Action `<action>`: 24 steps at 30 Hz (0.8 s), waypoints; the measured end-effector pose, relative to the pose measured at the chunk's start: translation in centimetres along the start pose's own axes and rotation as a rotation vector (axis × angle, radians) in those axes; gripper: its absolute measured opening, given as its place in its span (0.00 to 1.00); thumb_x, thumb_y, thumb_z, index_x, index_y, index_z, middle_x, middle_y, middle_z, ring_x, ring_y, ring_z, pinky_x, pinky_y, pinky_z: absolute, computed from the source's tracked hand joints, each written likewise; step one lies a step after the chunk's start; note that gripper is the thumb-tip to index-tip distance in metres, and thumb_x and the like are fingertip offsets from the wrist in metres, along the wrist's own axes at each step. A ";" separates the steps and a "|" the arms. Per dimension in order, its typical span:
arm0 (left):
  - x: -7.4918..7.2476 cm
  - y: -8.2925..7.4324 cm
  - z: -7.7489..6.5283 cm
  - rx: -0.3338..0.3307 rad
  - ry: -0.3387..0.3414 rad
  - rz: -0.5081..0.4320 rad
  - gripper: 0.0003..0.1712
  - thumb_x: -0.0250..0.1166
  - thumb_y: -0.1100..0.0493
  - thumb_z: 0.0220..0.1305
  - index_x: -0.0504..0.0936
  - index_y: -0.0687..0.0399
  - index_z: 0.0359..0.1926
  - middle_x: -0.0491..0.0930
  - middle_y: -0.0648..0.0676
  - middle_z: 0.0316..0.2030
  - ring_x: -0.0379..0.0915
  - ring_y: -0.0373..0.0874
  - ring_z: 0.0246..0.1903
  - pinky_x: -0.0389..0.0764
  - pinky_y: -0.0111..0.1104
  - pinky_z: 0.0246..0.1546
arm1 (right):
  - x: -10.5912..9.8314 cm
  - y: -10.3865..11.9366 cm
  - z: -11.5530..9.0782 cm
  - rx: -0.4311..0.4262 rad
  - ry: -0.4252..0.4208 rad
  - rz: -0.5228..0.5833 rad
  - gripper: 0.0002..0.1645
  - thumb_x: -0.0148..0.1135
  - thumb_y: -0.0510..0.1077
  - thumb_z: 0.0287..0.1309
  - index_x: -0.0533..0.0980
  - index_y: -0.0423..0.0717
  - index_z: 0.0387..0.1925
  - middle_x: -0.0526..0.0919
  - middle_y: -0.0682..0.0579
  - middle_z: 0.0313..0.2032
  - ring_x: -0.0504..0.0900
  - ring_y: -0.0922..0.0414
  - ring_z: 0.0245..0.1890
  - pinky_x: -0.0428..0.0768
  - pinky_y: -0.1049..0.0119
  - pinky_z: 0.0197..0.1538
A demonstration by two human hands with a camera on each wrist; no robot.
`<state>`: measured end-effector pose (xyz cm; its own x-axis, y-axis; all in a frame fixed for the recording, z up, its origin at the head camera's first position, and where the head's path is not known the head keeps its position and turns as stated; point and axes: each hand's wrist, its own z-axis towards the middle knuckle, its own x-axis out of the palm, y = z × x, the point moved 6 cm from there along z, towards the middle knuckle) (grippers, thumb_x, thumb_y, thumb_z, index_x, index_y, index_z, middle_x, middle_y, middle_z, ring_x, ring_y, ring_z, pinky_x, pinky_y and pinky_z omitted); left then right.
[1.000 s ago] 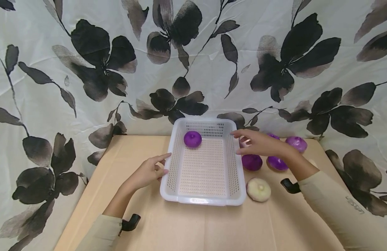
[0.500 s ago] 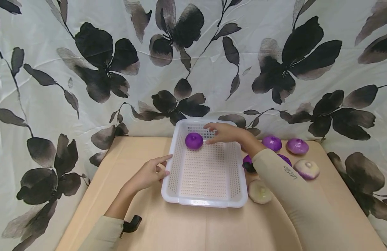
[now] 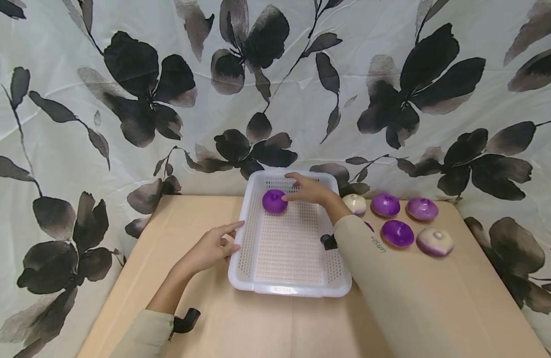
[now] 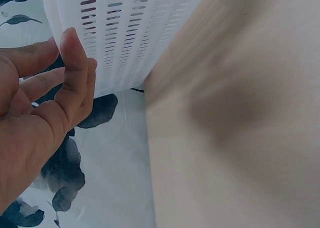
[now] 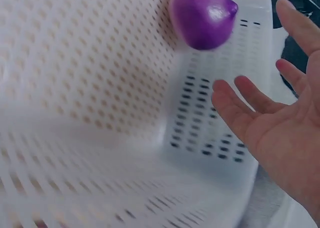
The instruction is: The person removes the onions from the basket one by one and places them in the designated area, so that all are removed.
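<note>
In the head view a white plastic basket point(image 3: 289, 291) with perforated sides stands on the table. A purple onion point(image 3: 274, 201) lies inside near its far left corner. My right hand point(image 3: 307, 191) reaches over the basket, thumb and fingers spread beside the onion. From the right wrist, the fingers point(image 5: 290, 108) appear apart from the onion point(image 5: 202, 18), with nothing held. My left hand point(image 3: 210, 248) touches the basket's left rim with its fingertips; the left wrist view shows the fingers point(image 4: 75, 83) at the outer wall of the basket point(image 4: 125, 33).
Right of the basket lie several onions: purple ones point(image 3: 397, 233) and pale ones with purple edges point(image 3: 435, 242). My right sleeve point(image 3: 382, 278) covers part of that side. Floral cloth point(image 3: 266, 99) hangs behind the wooden table point(image 3: 203, 308).
My right hand has moved left from the basket's right rim to beside the purple onion inside. The sleeve now hides the pale onion by the basket's front right. My left hand stays at the rim.
</note>
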<state>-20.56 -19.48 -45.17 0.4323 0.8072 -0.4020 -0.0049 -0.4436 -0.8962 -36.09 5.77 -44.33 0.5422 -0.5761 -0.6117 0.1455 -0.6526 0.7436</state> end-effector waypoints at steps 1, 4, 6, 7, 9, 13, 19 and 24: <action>0.0 0.0 0.0 0.000 0.001 0.002 0.37 0.62 0.72 0.69 0.62 0.65 0.77 0.73 0.69 0.52 0.81 0.46 0.28 0.87 0.54 0.35 | 0.3 -0.2 0.2 0.004 -0.006 0.026 0.51 0.69 0.55 0.64 0.54 0.54 0.81 0.64 0.33 0.74 0.64 0.35 0.74 0.64 0.35 0.74; 0.0 -0.1 -0.1 0.006 0.002 0.007 0.37 0.62 0.72 0.69 0.63 0.65 0.77 0.73 0.69 0.52 0.80 0.46 0.28 0.88 0.52 0.34 | 1.6 -0.7 0.7 0.020 -0.025 0.080 0.51 0.71 0.54 0.63 0.56 0.56 0.80 0.63 0.35 0.75 0.63 0.36 0.75 0.64 0.36 0.75; 0.0 -0.1 -0.1 0.010 0.002 0.010 0.37 0.62 0.72 0.69 0.63 0.66 0.77 0.74 0.69 0.52 0.80 0.46 0.27 0.88 0.51 0.33 | 2.5 -1.0 1.0 0.028 -0.038 0.102 0.50 0.71 0.54 0.63 0.57 0.55 0.80 0.63 0.36 0.75 0.62 0.38 0.76 0.64 0.37 0.75; 0.0 -0.1 -0.1 0.013 0.004 0.009 0.37 0.62 0.72 0.69 0.63 0.66 0.77 0.74 0.69 0.52 0.80 0.46 0.27 0.88 0.50 0.32 | 2.8 -1.1 1.2 0.033 -0.049 0.109 0.50 0.71 0.54 0.63 0.58 0.55 0.80 0.64 0.37 0.75 0.63 0.38 0.76 0.64 0.37 0.76; 0.1 -0.1 0.0 0.017 0.005 0.006 0.37 0.62 0.72 0.69 0.62 0.66 0.77 0.74 0.69 0.51 0.80 0.46 0.27 0.88 0.47 0.31 | 3.5 -1.2 1.5 0.031 -0.073 0.134 0.49 0.72 0.51 0.62 0.59 0.52 0.79 0.64 0.37 0.75 0.63 0.39 0.76 0.64 0.39 0.76; 0.1 -0.1 0.0 0.025 0.010 0.000 0.37 0.62 0.73 0.69 0.62 0.67 0.77 0.73 0.70 0.51 0.80 0.46 0.27 0.88 0.40 0.29 | 4.6 -1.4 2.3 0.030 -0.121 0.160 0.50 0.74 0.47 0.61 0.58 0.48 0.79 0.66 0.37 0.73 0.66 0.40 0.74 0.67 0.43 0.75; 0.1 0.0 -0.1 0.019 0.000 -0.005 0.37 0.62 0.72 0.69 0.63 0.66 0.77 0.73 0.69 0.51 0.80 0.45 0.27 0.88 0.43 0.30 | 6.0 -1.7 3.0 0.071 -0.200 0.166 0.51 0.75 0.45 0.59 0.59 0.49 0.78 0.67 0.39 0.73 0.68 0.39 0.73 0.68 0.43 0.75; 0.2 0.1 -0.1 0.009 -0.005 -0.005 0.37 0.62 0.72 0.69 0.63 0.65 0.77 0.73 0.68 0.52 0.80 0.45 0.28 0.88 0.52 0.34 | 6.7 -1.7 3.5 0.094 -0.263 0.165 0.51 0.77 0.44 0.57 0.60 0.49 0.77 0.69 0.39 0.71 0.69 0.38 0.72 0.70 0.43 0.73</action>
<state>-20.42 -19.39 -45.29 0.4279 0.8113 -0.3982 -0.0105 -0.4361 -0.8998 -35.60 1.29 -50.65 0.3180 -0.7774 -0.5427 -0.0100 -0.5751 0.8180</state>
